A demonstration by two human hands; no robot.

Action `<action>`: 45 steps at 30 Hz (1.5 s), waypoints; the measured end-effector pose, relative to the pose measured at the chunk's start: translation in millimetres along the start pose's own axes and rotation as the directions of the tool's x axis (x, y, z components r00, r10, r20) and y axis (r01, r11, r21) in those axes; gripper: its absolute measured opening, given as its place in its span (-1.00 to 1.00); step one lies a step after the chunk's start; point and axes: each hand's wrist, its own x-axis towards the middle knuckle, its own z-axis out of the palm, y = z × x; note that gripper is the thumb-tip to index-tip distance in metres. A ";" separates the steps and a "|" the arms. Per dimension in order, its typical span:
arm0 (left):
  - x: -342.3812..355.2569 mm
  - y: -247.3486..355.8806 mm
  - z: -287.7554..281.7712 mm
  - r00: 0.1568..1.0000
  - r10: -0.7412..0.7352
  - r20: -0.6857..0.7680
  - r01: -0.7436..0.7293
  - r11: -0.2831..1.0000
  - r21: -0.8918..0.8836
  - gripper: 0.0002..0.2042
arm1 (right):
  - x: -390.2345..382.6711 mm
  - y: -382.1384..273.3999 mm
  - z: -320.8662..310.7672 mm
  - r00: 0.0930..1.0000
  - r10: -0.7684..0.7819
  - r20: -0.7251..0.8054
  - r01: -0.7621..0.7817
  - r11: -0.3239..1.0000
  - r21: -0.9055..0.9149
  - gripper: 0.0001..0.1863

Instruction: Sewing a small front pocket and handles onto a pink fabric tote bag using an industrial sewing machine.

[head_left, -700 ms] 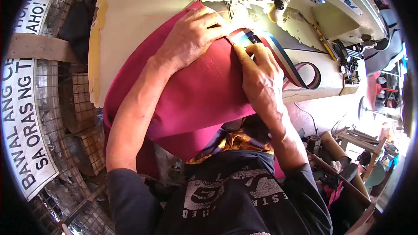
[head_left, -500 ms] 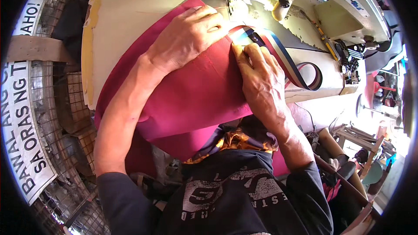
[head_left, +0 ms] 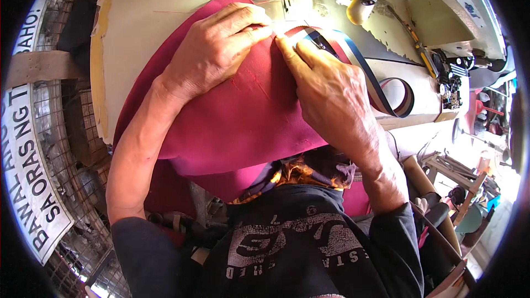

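A large magenta fabric piece point(head_left: 232, 124) drapes over the table point(head_left: 132, 16) and down its front edge. My left hand point(head_left: 215, 47) has curled fingers gripping the fabric near its upper corner. Beside it, my right hand point(head_left: 326, 96) pinches the fabric edge with thumb and forefinger, where a striped red, white and dark band point(head_left: 375, 85) meets it. The band runs rightward into a loose loop; a small black piece on it lies partly under my fingers. Just beyond my fingertips is the brightly lit needle area of a sewing machine point(head_left: 430, 16), its exact contact with the fabric unclear.
A screwdriver-like yellow tool point(head_left: 419, 49) and small metal mechanism point(head_left: 450, 88) sit right of the band. Wire mesh with a white sign point(head_left: 30, 176) runs along the left. Wooden pieces point(head_left: 464, 182) and clutter fill the lower right.
The whole scene has shifted left and slightly up in the view. My hands have moved with the fabric, both keeping their grip; my right hand now appears larger.
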 end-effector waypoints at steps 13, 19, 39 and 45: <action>21.3 14.3 -8.3 0.988 0.023 0.150 -0.057 0.972 0.227 -0.81 | -28.2 10.3 25.7 0.955 -0.040 -0.293 0.033 0.999 -0.028 -0.64; 41.5 11.5 -10.4 0.989 0.027 0.148 -0.059 0.976 0.211 -0.86 | -24.6 4.9 20.4 0.966 -0.086 -0.242 0.063 0.993 -0.101 -0.63; 38.0 13.0 -18.0 0.954 0.173 0.245 -0.232 0.944 0.236 -0.67 | -9.9 5.8 4.5 0.902 0.379 -0.206 -0.226 0.822 0.523 -0.78; 40.6 14.0 -31.5 0.958 0.167 0.235 -0.224 0.944 0.242 -0.66 | 7.1 5.8 -8.9 0.912 0.409 0.018 -0.353 0.764 0.540 -0.75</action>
